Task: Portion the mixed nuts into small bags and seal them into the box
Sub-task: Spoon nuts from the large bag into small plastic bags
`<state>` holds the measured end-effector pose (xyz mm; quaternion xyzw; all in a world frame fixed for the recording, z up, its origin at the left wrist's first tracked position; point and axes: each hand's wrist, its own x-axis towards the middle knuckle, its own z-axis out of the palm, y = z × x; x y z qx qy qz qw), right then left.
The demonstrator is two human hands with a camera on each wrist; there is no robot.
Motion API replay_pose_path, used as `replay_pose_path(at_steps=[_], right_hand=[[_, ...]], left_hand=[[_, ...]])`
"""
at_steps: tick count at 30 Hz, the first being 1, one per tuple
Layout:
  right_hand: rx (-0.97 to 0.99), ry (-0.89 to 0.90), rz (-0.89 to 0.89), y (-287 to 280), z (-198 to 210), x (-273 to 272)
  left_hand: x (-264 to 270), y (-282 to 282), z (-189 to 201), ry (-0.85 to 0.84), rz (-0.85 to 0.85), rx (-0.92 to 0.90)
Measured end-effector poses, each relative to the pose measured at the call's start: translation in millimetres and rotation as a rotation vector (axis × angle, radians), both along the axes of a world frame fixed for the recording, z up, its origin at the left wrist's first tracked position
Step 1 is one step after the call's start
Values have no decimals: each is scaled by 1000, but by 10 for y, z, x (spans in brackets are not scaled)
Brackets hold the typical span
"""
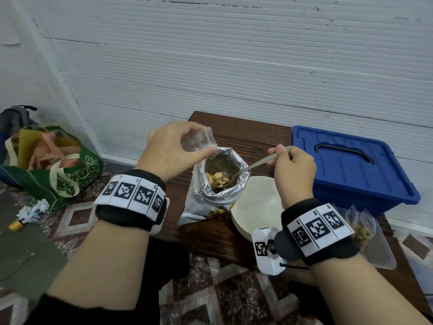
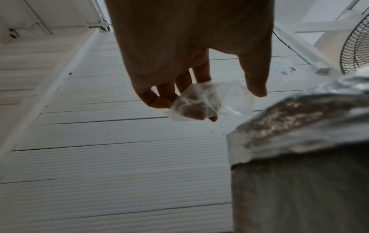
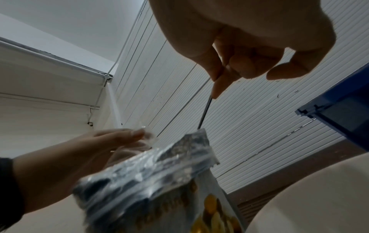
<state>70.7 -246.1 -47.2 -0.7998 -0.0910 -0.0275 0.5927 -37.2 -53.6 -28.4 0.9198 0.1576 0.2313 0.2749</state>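
An open foil bag of mixed nuts (image 1: 216, 184) stands upright on the dark wooden table (image 1: 246, 130), seen from below in both wrist views (image 2: 289, 126) (image 3: 151, 170). My left hand (image 1: 173, 148) holds a small clear plastic bag (image 1: 198, 140) (image 2: 201, 102) just above the foil bag's left rim. My right hand (image 1: 291, 167) (image 3: 239, 63) pinches the handle of a metal spoon (image 1: 253, 165) (image 3: 205, 110), whose bowl is down inside the foil bag among the nuts (image 1: 216, 178).
An empty white bowl (image 1: 255, 207) sits right of the foil bag. A blue lidded box (image 1: 351, 167) stands at the table's right. Small filled bags (image 1: 365, 233) lie by my right wrist. A green tote (image 1: 56, 167) sits on the floor, left.
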Motion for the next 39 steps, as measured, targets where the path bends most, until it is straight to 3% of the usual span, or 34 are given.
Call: replay_pose_path(at_steps=[10,27,33,35,39], right_hand=[[74,3,-94,-150,197,212],[88,-30,60,2,401,192],[252,-248,427,11,495,1],[287,-327,443,-20,527,-15],[378,-380,310,-109,568,28]], left_hand=[[-76,68,39,170,-92,-77],[112,-177,-40,104,-186,48],[138,-251,-36,-54,-166,-99],[117,-202,-16,-65,-122,-131],[40,-99,-1,-83,-72,-185]])
